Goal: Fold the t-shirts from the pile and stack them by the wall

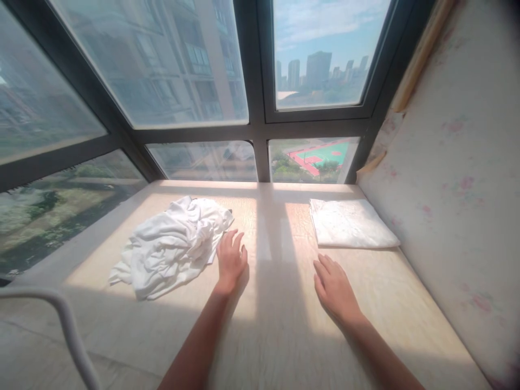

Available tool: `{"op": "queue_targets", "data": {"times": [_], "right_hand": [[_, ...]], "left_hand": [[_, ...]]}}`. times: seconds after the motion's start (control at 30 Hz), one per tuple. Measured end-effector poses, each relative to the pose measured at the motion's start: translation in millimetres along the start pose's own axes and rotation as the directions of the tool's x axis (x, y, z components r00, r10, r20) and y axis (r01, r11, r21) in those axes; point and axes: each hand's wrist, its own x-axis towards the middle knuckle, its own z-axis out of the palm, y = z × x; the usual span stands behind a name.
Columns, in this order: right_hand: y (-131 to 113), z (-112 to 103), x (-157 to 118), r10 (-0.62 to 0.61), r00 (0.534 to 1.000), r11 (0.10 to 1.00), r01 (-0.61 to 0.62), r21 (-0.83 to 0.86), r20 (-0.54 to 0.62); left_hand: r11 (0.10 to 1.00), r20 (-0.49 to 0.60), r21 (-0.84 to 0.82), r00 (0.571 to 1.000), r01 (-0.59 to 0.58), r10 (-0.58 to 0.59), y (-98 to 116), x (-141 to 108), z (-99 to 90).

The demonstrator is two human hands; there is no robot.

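Note:
A crumpled white cloth (173, 246) lies in a loose heap on the left part of the pale surface (276, 346). Just right of the heap is my left hand (231, 259), its fingers apart and slightly curled, holding nothing. On the right lies a flat, folded white cloth (351, 223). My right hand (333, 284) is just in front of its near edge, palm down with fingers extended and nothing held. A small dark bit shows behind the heap; what it is cannot be made out.
Dark-framed windows (260, 130) rise behind the surface and along the left. A wall with a faded floral pattern (455, 216) borders the right side. A curved white tube (67, 325) stands at the lower left.

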Motion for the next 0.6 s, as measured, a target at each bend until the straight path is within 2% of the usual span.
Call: {"op": "queue_targets", "data": {"times": [0.07, 0.13, 0.17, 0.23, 0.33, 0.4, 0.5, 0.6], "right_hand": [[0.8, 0.7, 1.7, 0.009, 1.000, 1.000, -0.009, 0.004, 0.000], [0.8, 2.6, 2.6, 0.021, 1.000, 1.000, -0.020, 0.017, -0.004], [0.8, 3.6, 2.6, 0.025, 1.000, 0.999, -0.025, 0.029, -0.006], [0.9, 5.0, 2.4, 0.032, 0.999, 0.998, -0.031, 0.060, -0.008], [1.7, 5.0, 2.1, 0.035, 0.999, 0.995, -0.034, 0.090, -0.008], [1.9, 4.0, 2.4, 0.035, 0.999, 0.995, -0.034, 0.089, -0.007], [1.6, 2.3, 3.2, 0.037, 0.999, 0.996, -0.036, 0.085, 0.000], [1.2, 1.4, 3.9, 0.041, 0.999, 0.995, -0.041, 0.094, 0.003]], "left_hand": [[0.984, -0.141, 0.142, 0.986, 0.106, -0.086, -32.3, 14.7, -39.7], [0.939, -0.257, 0.242, 0.949, 0.246, -0.182, -62.0, 26.9, -76.6], [0.917, -0.290, 0.256, 0.929, 0.306, -0.229, -74.7, 31.7, -92.0], [0.884, -0.279, 0.243, 0.901, 0.400, -0.332, -94.8, 39.1, -114.3], [0.850, -0.183, 0.208, 0.873, 0.484, -0.452, -112.1, 47.4, -130.2], [0.836, -0.163, 0.176, 0.853, 0.520, -0.496, -116.4, 52.3, -136.4], [0.820, -0.217, 0.088, 0.814, 0.566, -0.539, -115.0, 59.0, -148.6], [0.824, -0.309, -0.060, 0.774, 0.563, -0.552, -106.9, 66.2, -163.5]]}}
